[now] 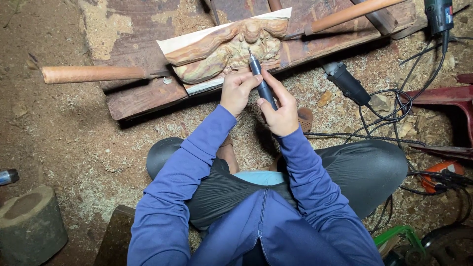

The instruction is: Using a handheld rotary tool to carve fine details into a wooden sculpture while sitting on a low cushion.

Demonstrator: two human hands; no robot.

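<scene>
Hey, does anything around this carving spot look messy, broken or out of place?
Wood shavings litter the dirt floor around the plank. Black cables lie tangled at the right. Both hands, left hand and right hand, grip the rotary tool on the carving; nothing looks broken.

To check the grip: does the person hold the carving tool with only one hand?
No, both the left hand and the right hand grip the carving tool.

Both your arms reach forward from your lap, sleeves down to the wrists, elbows bent and forearms converging ahead of your knees. Your left hand [236, 91] is curled, knuckles up, fingers folded in and thumb pressed toward the right. Your right hand [281, 111] sits just behind it, fingers extended forward in a pen-like pinch, the two hands touching.
</scene>
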